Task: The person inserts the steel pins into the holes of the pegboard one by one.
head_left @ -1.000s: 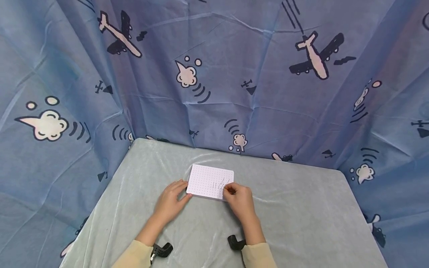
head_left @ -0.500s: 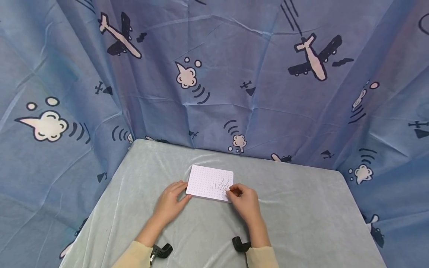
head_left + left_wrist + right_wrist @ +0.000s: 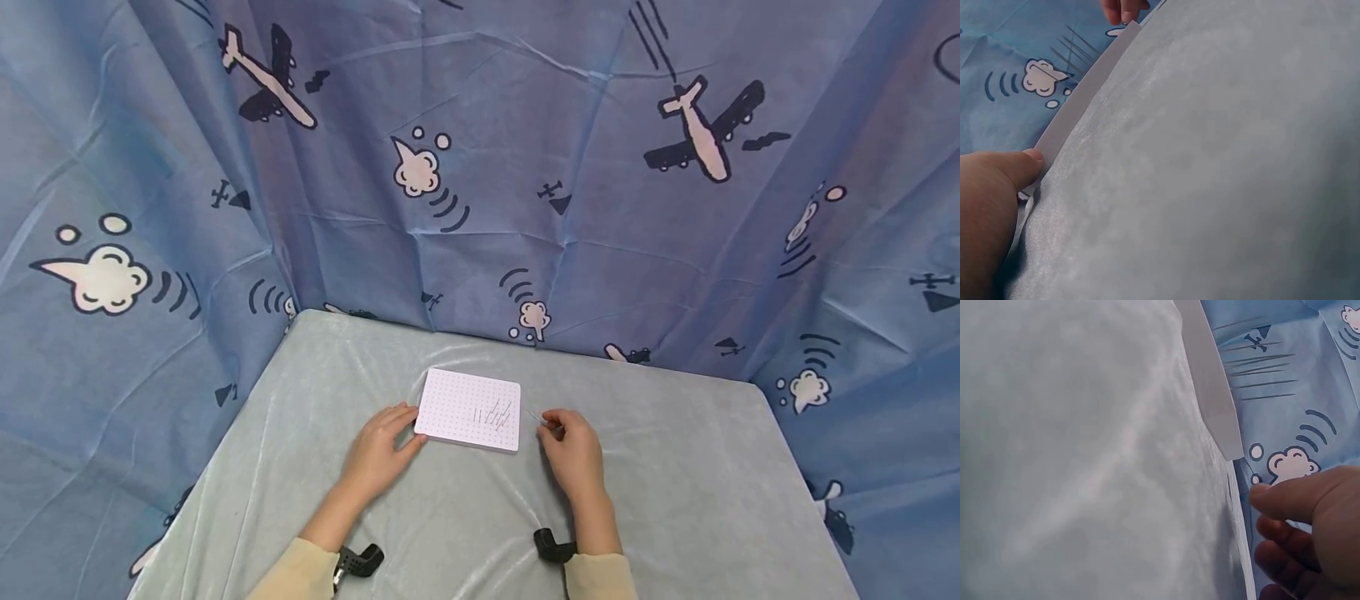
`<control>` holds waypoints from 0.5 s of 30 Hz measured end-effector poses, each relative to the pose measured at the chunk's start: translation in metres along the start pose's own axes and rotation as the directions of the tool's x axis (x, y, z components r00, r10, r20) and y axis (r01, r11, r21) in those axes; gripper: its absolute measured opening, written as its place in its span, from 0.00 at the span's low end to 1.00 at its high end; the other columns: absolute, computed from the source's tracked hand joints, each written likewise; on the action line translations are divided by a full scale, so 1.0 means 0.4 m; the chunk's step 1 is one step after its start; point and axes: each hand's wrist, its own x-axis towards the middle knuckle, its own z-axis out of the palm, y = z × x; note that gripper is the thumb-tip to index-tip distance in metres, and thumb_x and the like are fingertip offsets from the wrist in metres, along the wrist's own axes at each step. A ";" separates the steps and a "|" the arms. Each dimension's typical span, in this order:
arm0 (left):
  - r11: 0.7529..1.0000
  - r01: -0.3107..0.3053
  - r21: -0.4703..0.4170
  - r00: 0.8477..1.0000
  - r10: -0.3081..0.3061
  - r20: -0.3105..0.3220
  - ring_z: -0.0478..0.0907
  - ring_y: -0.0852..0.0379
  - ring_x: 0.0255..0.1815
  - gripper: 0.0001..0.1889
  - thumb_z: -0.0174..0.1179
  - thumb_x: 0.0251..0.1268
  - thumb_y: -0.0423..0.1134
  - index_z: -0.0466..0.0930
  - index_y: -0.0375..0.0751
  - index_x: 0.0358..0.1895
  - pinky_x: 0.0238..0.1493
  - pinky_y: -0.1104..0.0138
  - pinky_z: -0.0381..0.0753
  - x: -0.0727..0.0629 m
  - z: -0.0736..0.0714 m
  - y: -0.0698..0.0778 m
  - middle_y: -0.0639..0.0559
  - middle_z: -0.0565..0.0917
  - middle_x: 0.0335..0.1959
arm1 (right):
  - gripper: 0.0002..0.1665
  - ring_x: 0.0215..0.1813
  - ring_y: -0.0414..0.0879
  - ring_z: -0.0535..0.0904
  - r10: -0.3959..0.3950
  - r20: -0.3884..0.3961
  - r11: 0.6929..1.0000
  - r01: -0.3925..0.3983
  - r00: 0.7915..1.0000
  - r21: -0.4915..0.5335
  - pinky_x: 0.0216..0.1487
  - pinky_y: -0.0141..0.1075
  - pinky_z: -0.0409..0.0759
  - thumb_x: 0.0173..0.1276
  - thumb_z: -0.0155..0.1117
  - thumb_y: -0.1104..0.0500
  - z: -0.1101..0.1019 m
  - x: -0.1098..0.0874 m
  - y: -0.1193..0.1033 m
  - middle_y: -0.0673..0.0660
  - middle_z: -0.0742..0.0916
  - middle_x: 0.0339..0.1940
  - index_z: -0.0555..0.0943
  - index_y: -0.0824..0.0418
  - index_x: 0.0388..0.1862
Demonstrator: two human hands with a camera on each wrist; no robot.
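Observation:
A white board (image 3: 450,400) with a grid of small holes lies on the cloth. Several thin needles (image 3: 497,412) stand in its right half, and they also show as needles (image 3: 1266,372) rising past its edge in the right wrist view. My left hand (image 3: 382,447) holds the board's left end, with the thumb (image 3: 1027,167) at the near corner and the fingers along the side. Off the board's right edge, my right hand (image 3: 574,457) pinches one thin needle (image 3: 533,415) between thumb and forefinger, its tip toward the board.
A pale grey-green cloth (image 3: 697,475) covers the table. Behind and at both sides hangs a blue curtain (image 3: 480,183) printed with planes and clouds. Each wrist wears a black camera mount, such as the right mount (image 3: 553,546).
My right hand has moved from over the board's right part out past its right edge, and the needle in its fingers now shows. My left hand stays at the board's left end.

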 end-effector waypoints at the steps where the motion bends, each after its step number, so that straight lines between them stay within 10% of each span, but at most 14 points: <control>1: 1.000 -0.002 -0.002 1.000 0.002 -0.001 0.80 0.37 0.72 0.25 0.80 0.67 0.43 0.89 0.38 0.64 0.77 0.45 0.76 -0.001 0.001 0.000 0.38 0.87 0.66 | 0.10 0.40 0.50 0.82 0.009 0.005 1.000 -0.009 1.000 -0.005 0.42 0.46 0.83 0.70 0.78 0.66 0.001 0.000 0.002 0.56 0.89 0.41 0.90 0.63 0.49; 15: 1.000 -0.016 0.014 1.000 0.016 -0.011 0.80 0.37 0.72 0.26 0.80 0.67 0.44 0.88 0.37 0.64 0.77 0.44 0.76 -0.002 0.004 -0.005 0.39 0.87 0.66 | 0.12 0.48 0.56 0.86 0.042 0.104 0.997 -0.034 0.994 -0.074 0.53 0.54 0.87 0.75 0.74 0.62 0.001 0.025 0.021 0.60 0.90 0.46 0.89 0.67 0.53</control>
